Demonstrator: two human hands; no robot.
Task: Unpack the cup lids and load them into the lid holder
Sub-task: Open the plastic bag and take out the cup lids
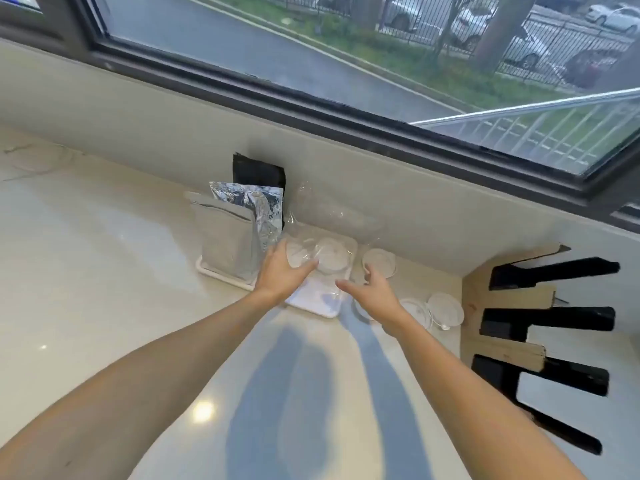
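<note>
Clear lids [332, 259] under fingers of spread left hand [284, 275]; right hand [372, 292] loose, just beside.

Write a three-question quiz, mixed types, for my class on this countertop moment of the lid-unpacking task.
1. True or false: the left hand touches the clear lids on the white tray.
2. Which stands left of the tray? A. grey pouch B. knife block C. kettle
3. Fill in: loose lids lie on the countertop beside the ____ hand.

Key: 1 true; 2 A; 3 right.
</note>
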